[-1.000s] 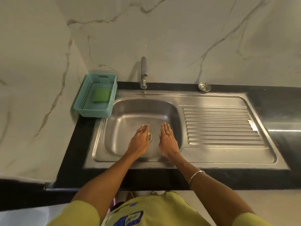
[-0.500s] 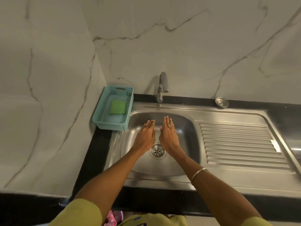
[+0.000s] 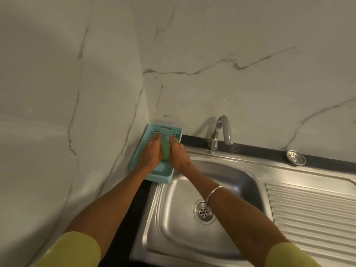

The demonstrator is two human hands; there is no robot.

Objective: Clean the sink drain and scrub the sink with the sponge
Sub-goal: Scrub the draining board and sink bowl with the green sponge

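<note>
The green sponge (image 3: pixel 166 151) lies in a teal plastic basket (image 3: pixel 160 179) at the left back corner of the steel sink (image 3: pixel 173 234). Only a narrow strip of it shows between my hands. My left hand (image 3: pixel 152 153) and my right hand (image 3: pixel 178 153) reach into the basket side by side, fingers straight, one on each side of the sponge and partly over it. I cannot tell whether either hand grips it. The drain (image 3: pixel 203 211) sits uncovered in the middle of the basin, beside my right forearm.
A curved faucet (image 3: pixel 221 130) stands behind the basin. A loose metal drain strainer (image 3: pixel 295 157) rests on the black counter at the back right. The ribbed drainboard (image 3: pixel 312 209) extends right. Marble walls close in the left and the back.
Both hands have left the basin over the drain and moved up and left into the teal basket, flanking the sponge. The view has swung left.
</note>
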